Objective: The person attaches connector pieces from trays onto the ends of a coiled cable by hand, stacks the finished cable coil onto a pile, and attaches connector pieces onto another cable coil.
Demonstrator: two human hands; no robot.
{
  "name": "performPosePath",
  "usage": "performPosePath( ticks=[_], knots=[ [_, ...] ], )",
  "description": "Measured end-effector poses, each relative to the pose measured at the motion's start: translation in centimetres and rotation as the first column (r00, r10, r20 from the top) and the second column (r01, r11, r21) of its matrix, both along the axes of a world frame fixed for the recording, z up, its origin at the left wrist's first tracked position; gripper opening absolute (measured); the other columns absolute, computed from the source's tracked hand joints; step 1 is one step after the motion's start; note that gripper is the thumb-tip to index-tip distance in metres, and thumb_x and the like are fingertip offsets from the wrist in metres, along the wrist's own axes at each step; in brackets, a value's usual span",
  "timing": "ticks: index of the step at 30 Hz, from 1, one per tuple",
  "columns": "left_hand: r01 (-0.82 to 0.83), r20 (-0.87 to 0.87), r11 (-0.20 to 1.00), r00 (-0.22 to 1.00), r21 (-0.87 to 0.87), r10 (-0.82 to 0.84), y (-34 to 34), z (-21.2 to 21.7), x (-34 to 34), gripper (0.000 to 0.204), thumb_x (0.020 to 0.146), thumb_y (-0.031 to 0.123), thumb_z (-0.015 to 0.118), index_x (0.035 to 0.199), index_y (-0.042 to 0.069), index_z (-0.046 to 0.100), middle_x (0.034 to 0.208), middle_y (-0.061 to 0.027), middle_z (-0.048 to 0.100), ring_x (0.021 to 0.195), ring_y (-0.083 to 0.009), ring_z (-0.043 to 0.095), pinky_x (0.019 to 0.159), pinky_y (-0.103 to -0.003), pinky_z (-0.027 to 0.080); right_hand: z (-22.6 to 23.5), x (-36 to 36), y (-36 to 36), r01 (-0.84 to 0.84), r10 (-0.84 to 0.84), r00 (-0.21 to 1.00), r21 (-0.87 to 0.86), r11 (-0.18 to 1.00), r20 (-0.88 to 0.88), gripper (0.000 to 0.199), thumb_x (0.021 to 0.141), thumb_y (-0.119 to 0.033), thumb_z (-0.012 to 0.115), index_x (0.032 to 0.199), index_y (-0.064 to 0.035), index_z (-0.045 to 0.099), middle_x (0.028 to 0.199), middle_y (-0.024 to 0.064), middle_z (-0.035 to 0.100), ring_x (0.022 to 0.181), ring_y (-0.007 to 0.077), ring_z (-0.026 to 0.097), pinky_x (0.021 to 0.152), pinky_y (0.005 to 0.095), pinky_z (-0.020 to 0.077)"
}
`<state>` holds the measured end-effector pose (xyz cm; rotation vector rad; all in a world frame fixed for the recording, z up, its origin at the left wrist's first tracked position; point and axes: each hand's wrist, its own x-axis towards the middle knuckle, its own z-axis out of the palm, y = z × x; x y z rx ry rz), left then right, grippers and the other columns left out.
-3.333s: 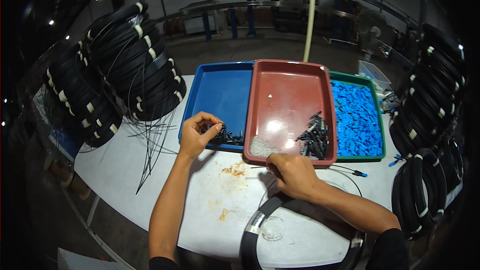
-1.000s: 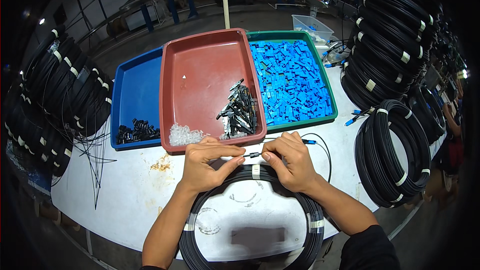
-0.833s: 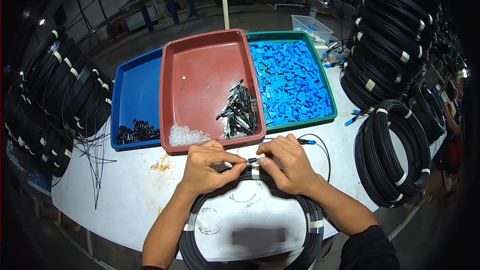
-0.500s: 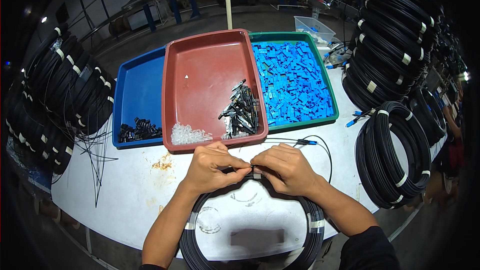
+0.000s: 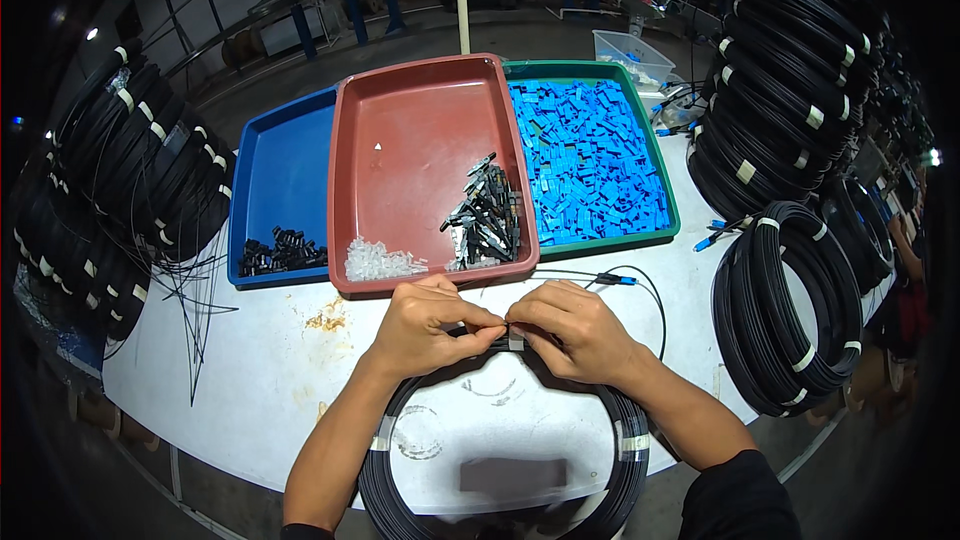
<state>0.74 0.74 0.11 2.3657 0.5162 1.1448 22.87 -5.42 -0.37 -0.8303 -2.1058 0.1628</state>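
We set our clock on the spot where the hands meet. Left hand (image 5: 425, 328) and right hand (image 5: 575, 330) come together, fingertip to fingertip, at the top of a black coil (image 5: 632, 485). Fingers on both are pinched nearly closed, thumb against forefinger, on a small dark part (image 5: 507, 326) (mostly covered by fingertips, so we can't tell its shape). That part is dead centre, at the coil's own 12 o'clock, just beside a pale tape band (image 5: 516, 341); we can't tell if it touches the coil. The coil lies on the white worktop (image 5: 250, 370), spreading toward 6 o'clock, with more tape at its 9 and 3.

Trays next: blue tray (image 5: 285, 165) at 10 o'clock, black parts (image 5: 280, 252) heaped in its near end. Red tray (image 5: 410, 160) at 11, with clear pieces (image 5: 378, 260) around its 7 o'clock and dark connectors (image 5: 487, 222) around its 5. Green tray (image 5: 654, 152) at 1, blue parts (image 5: 590, 160) over most of its floor; we see a clear box (image 5: 635, 55) beyond it.

At 2 o'clock we get a blue-tipped plug (image 5: 613, 279) near a thin curved cable (image 5: 661, 315). A coil bundle (image 5: 790, 310) sits at 3, a tall stack (image 5: 790, 90) behind it. Another stack (image 5: 145, 160) stands at 10, loose ends (image 5: 200, 325) trailing toward 9. Brown stain (image 5: 327, 316) at 9 too.
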Motion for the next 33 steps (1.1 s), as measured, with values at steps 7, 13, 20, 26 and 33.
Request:
performPosePath(
  ticks=[7,13,20,26,33],
  knots=[
    [-0.028,-0.004,0.999,1.0,0.016,0.028,-0.1,0.0,-0.1,0.009,0.072,0.01,0.087,0.08,0.009,0.082,0.069,-0.002,0.075,0.052,-0.0116,0.059,0.061,-0.028,0.047,0.3,-0.1,0.0,0.03,-0.03,1.0,-0.044,0.999,0.003,0.02,0.08,0.001,0.072,0.099,-0.0005,0.067,0.088,0.0121,0.066,0.08,0.0307,0.064,0.074,0.0389,0.0519],
    [0.008,0.014,0.997,1.0,0.074,-0.009,0.1,0.2,0.2,0.013,0.069,0.006,0.087,0.08,0.008,0.081,0.068,-0.001,0.074,0.054,-0.0111,0.057,0.057,-0.026,0.042,0.1,0.1,0.0,0.017,-0.018,0.999,-0.042,0.999,-0.033,0.017,0.081,-0.002,0.072,0.098,-0.0009,0.067,0.088,0.0117,0.064,0.08,0.0306,0.063,0.074,0.0394,0.0511],
    [-0.009,-0.035,0.997,0.999,0.081,0.012,0.0,-0.2,0.1,0.009,0.074,0.013,0.087,0.08,0.011,0.08,0.071,-0.0003,0.075,0.054,-0.0119,0.06,0.062,-0.028,0.046,0.1,0.2,0.0,0.042,-0.042,0.999,-0.003,0.999,0.021,0.018,0.08,-0.005,0.074,0.097,-0.0035,0.068,0.091,0.0097,0.066,0.082,0.0296,0.065,0.075,0.0391,0.0521],
    [-0.037,0.03,0.994,0.999,-0.107,0.04,-0.1,0.1,-0.1,0.014,0.078,0.012,0.084,0.09,0.007,0.081,0.085,-0.0061,0.078,0.063,-0.0137,0.067,0.065,-0.027,0.051,-0.1,0.2,0.0,0.064,-0.063,0.997,0.0,0.998,0.041,0.02,0.078,-0.004,0.074,0.097,-0.0042,0.069,0.091,0.0097,0.066,0.082,0.0293,0.065,0.074,0.0391,0.0528],
    [-0.246,0.027,0.91,0.962,-0.333,0.27,3.1,1.4,0.1,0.025,0.091,0.016,0.073,0.111,0.001,0.076,0.093,-0.0124,0.078,0.087,-0.0167,0.075,0.078,-0.032,0.057,-0.2,0.0,0.1,0.077,-0.077,0.996,-0.006,0.997,0.049,0.016,0.083,-0.009,0.074,0.098,-0.0047,0.067,0.091,0.0097,0.065,0.082,0.0292,0.065,0.075,0.0391,0.0525]
  ],
)
